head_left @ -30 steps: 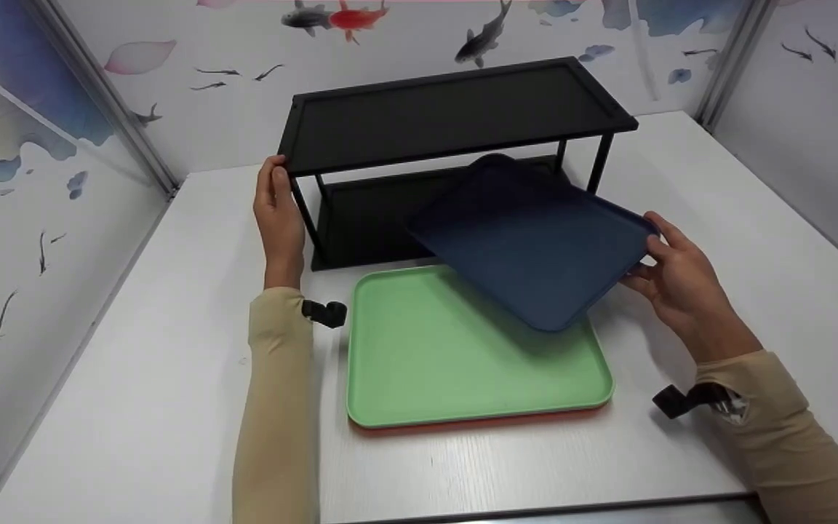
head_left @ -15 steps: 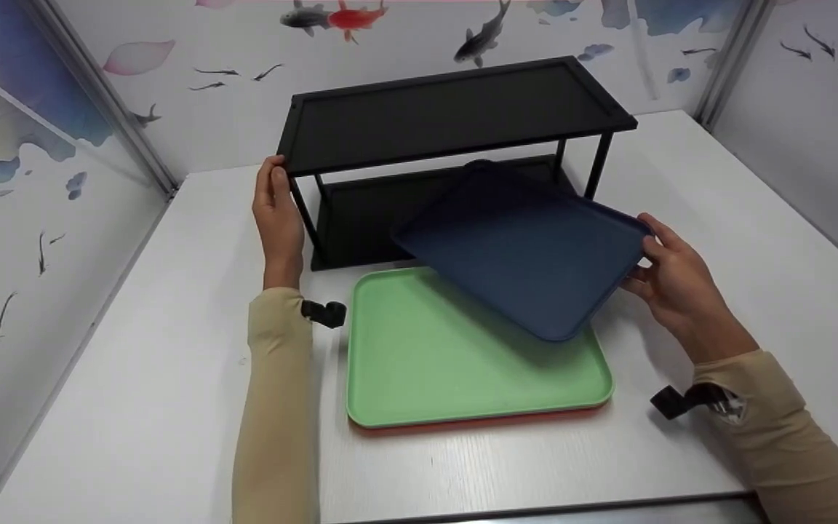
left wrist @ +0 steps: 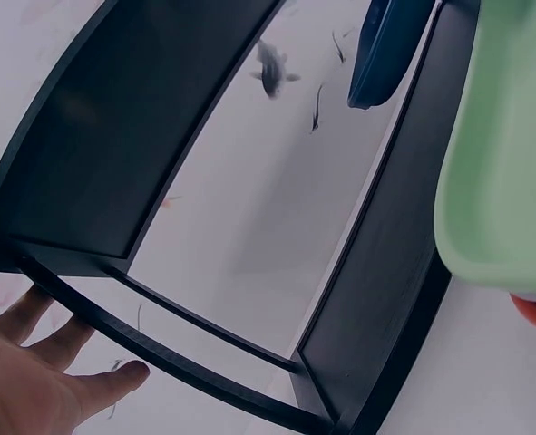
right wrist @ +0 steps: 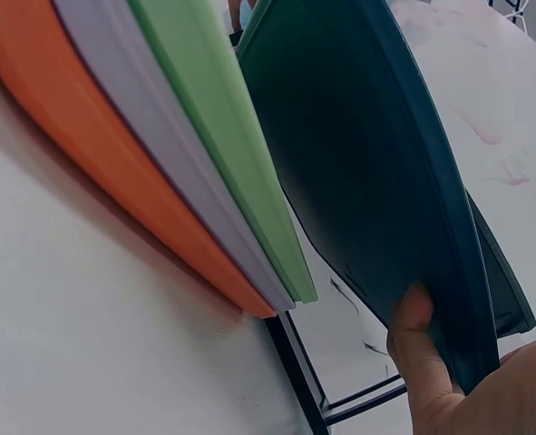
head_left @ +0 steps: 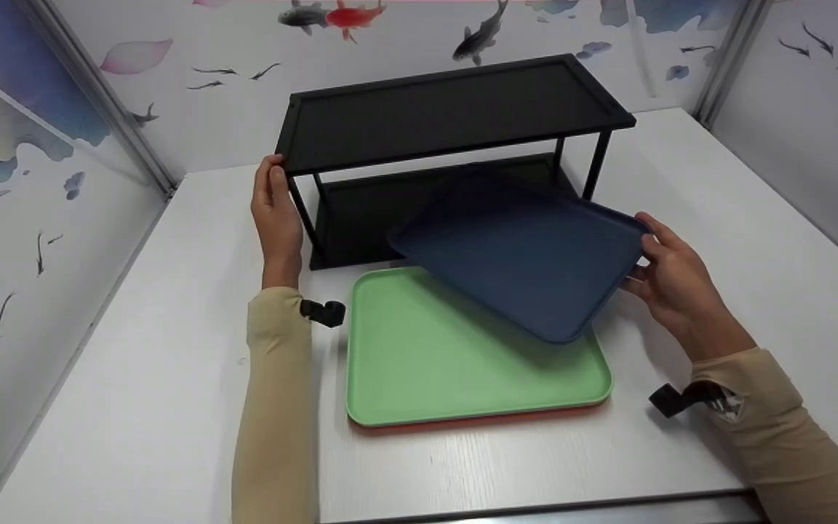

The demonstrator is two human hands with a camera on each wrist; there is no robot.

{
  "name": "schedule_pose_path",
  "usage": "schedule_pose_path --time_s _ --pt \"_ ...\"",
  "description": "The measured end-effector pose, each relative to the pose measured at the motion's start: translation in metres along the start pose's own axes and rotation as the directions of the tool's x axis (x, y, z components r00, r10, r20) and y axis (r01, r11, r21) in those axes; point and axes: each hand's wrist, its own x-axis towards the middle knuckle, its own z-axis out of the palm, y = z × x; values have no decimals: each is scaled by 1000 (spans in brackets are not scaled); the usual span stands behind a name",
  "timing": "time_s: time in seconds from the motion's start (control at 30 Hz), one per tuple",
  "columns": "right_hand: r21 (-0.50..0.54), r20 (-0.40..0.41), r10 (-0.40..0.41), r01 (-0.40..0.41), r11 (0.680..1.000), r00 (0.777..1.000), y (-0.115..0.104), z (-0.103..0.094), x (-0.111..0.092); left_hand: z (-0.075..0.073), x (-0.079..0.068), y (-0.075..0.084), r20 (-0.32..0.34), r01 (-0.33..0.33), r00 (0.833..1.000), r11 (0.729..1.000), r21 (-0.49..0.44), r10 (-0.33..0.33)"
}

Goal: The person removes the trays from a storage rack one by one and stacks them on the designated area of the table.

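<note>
My right hand (head_left: pixel 677 284) pinches the right corner of a dark blue tray (head_left: pixel 535 255), thumb on one face and fingers on the other. The tray tilts, its far left part between the two levels of a black two-tier rack (head_left: pixel 455 116). Its near corner hangs over a green tray (head_left: pixel 463 364). In the right wrist view the green tray (right wrist: pixel 213 136) tops a stack, above a lilac tray (right wrist: pixel 150 136) and an orange tray (right wrist: pixel 104 172). At the rack's left end, my left hand (head_left: pixel 273 218) touches the upper corner and post, fingers fairly straight in the left wrist view.
The rack's lower shelf (head_left: pixel 368 218) lies just behind the tray stack. Thin posts (head_left: pixel 597 166) join its two levels at the ends. A white table (head_left: pixel 172 349) carries everything, with patterned panels (head_left: pixel 390 65) on its back and sides.
The blue tray has shifted slightly left and toward the person, its far corner lowering a little inside the rack. My right hand has moved slightly left with it; the left hand stays at the rack.
</note>
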Motion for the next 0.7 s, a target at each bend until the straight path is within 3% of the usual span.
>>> schedule_pose_path --time_s 0.7 --pt "-57 -18 39 -40 998 999 2 2 0 -1 3 -5 -1 13 1000 1000 20 -13"
